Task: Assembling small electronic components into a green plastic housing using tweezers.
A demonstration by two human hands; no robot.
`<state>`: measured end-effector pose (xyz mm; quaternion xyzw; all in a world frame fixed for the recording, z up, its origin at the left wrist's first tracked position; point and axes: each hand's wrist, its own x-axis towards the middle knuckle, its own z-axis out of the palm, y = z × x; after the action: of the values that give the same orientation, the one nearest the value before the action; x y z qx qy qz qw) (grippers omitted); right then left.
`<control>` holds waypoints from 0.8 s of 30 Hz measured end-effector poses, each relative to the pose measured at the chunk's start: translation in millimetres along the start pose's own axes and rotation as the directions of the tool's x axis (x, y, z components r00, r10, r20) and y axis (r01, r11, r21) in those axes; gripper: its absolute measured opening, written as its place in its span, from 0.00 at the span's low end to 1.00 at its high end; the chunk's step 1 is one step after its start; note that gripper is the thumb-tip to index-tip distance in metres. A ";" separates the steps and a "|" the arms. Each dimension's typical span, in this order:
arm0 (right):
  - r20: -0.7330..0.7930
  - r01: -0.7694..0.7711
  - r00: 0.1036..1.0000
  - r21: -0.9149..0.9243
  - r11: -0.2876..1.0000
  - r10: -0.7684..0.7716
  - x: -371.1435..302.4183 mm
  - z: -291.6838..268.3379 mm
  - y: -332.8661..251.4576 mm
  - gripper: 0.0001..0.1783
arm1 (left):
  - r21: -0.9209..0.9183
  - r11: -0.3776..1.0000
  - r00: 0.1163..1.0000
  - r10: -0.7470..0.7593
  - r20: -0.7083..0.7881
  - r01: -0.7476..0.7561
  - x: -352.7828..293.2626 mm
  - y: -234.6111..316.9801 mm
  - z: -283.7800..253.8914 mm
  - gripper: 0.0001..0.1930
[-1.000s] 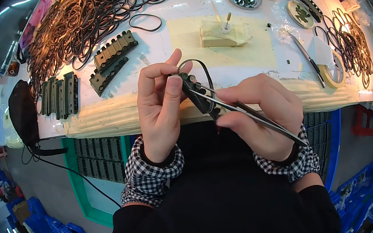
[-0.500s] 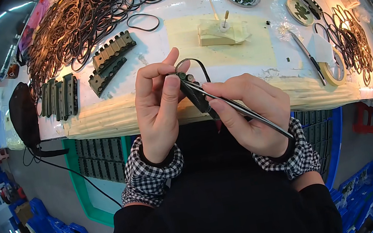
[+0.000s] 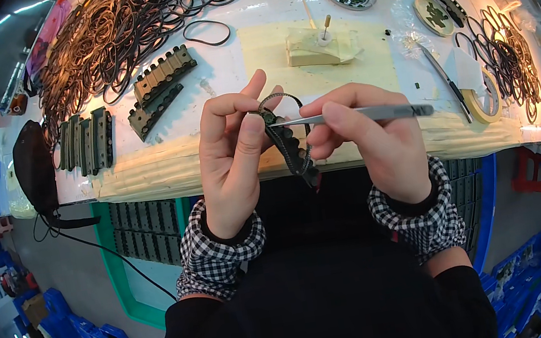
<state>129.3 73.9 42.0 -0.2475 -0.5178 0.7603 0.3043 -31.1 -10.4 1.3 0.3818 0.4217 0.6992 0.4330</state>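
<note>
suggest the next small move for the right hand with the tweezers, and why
Probably ease the loose arc of the black band toward the dark green part with the tweezers: the band bows away from the part, the left hand grips the part's upper end, and the right hand has the tips close to that end.

Swung the tweezers (image 3: pixel 391 111) from a slant down toward the wrist to nearly level, with the rear end now out to the right of the right hand (image 3: pixel 378 139). Raised and turned that hand, clearing more of the dark green piece's (image 3: pixel 289 144) knobbed row, and brought the right side of the thin dark band (image 3: pixel 301 105) back into view.
</note>
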 end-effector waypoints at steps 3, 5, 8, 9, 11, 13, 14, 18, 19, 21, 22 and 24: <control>-0.029 -0.058 0.998 0.128 0.990 0.062 4.6 -3.7 10.9 0.13 | -0.007 0.999 0.999 -0.052 -0.016 0.052 2.0 -0.6 0.6 0.10; -0.145 0.111 0.982 -0.052 0.992 -0.117 -2.9 12.0 17.1 0.08 | -0.029 0.991 0.990 -0.129 -0.062 0.128 2.1 0.6 2.1 0.09; 0.057 0.487 0.810 -0.620 0.615 -0.584 -7.9 20.9 25.7 0.07 | 0.046 0.993 0.992 -0.108 -0.058 0.111 2.5 1.5 3.3 0.10; 0.040 0.466 0.832 -0.589 0.660 -0.553 -8.2 21.2 25.1 0.06 | 0.009 0.993 0.992 -0.121 -0.038 0.121 2.5 0.8 1.8 0.10; 0.014 0.421 0.873 -0.525 0.740 -0.487 -8.6 21.7 25.1 0.06 | -0.067 0.988 0.990 -0.141 0.001 0.141 1.9 -2.6 -4.1 0.10; -0.036 0.345 0.916 -0.432 0.833 -0.399 -11.3 17.4 18.2 0.05 | -0.067 0.987 0.989 -0.145 -0.001 0.145 0.8 -1.1 -2.6 0.10; -0.052 0.304 0.936 -0.383 0.872 -0.349 -13.0 12.2 13.1 0.06 | -0.069 0.987 0.989 -0.145 -0.006 0.144 0.4 0.2 -2.3 0.10; 0.158 0.606 0.747 -0.562 0.563 -0.646 -2.7 -22.9 5.8 0.17 | -0.005 0.985 0.975 -0.171 0.142 0.173 9.9 14.8 -8.5 0.10; 0.197 0.603 0.750 -0.597 0.529 -0.632 0.1 -18.9 -0.1 0.14 | -0.003 0.978 0.953 -0.202 0.224 0.208 11.1 17.1 -9.0 0.11; 0.250 0.564 0.799 -0.625 0.540 -0.546 4.8 -3.5 -10.9 0.09 | 0.011 0.961 0.887 -0.259 0.383 0.275 14.2 20.3 -9.3 0.11; 0.281 0.566 0.804 -0.633 0.528 -0.525 6.7 -2.4 -10.0 0.09 | 0.042 0.974 0.870 -0.216 0.443 0.221 16.2 19.2 -9.1 0.12; 0.358 0.613 0.767 -0.654 0.443 -0.532 14.0 -7.5 -2.0 0.13 | 0.021 0.949 0.853 -0.291 0.432 0.313 19.4 15.4 -13.0 0.12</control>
<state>125.2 89.2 40.5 -0.1208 -0.8461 0.3443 0.3885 -53.7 0.1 14.1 0.4444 0.3527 0.5313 0.6291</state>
